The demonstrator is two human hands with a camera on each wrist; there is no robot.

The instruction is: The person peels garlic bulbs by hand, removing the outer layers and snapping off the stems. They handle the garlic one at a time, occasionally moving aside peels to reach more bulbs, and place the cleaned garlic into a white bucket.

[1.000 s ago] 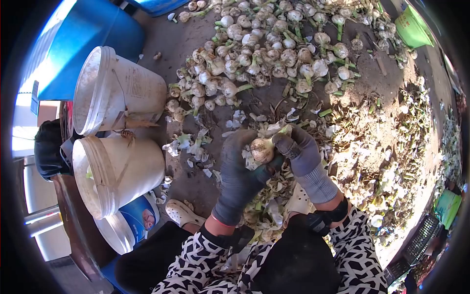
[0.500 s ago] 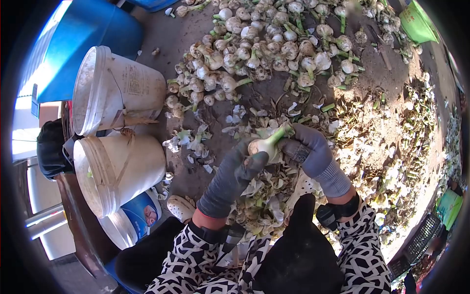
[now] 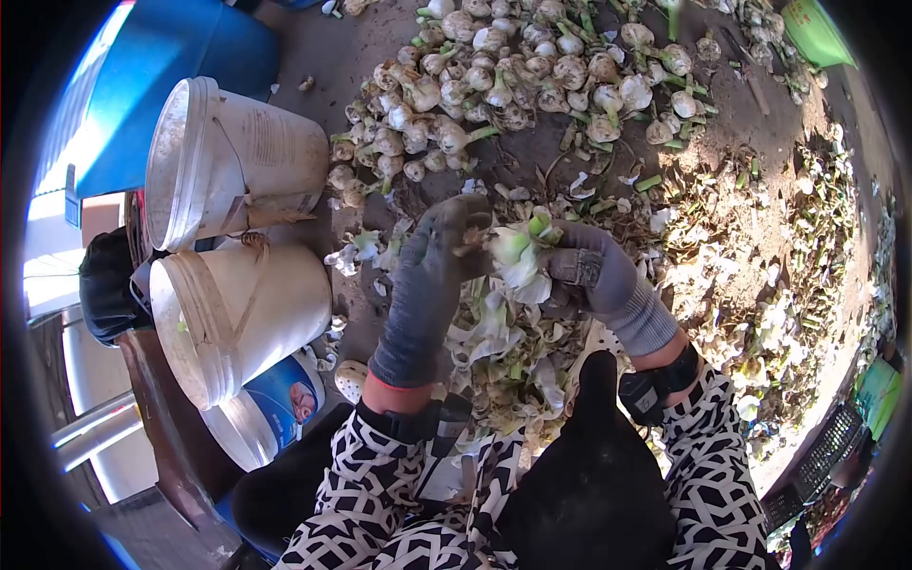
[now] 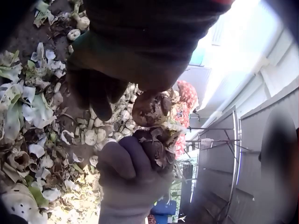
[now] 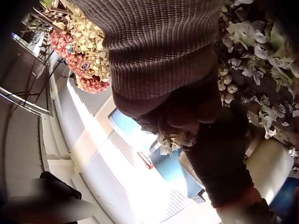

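In the head view my gloved right hand [image 3: 594, 271] pinches a garlic bulb [image 3: 513, 252] near its cut green stem. Pale skins hang loose below the bulb. My gloved left hand [image 3: 437, 242] stands just left of the bulb, its fingers loosely bent. In the left wrist view, that hand's fingers [image 4: 100, 102] and thumb stand apart with a gap between, the thumb's end close to the bulb. The right wrist view has the right hand [image 5: 187, 107] in shadow, with papery skins [image 5: 170, 143] showing at its fingertips.
A heap of garlic bulbs [image 3: 503, 76] covers the ground ahead. Peeled skins [image 3: 503, 342] lie under the hands, and more scraps [image 3: 731, 256] spread to the right. Two white buckets [image 3: 252, 166] lie tipped on the left by a blue tub [image 3: 209, 66]. A green container [image 3: 817, 33] stands far right.
The left hand held the bulb earlier and has since moved up and away from it. The stem end has turned toward the head camera, and pale skins now hang from the bulb.
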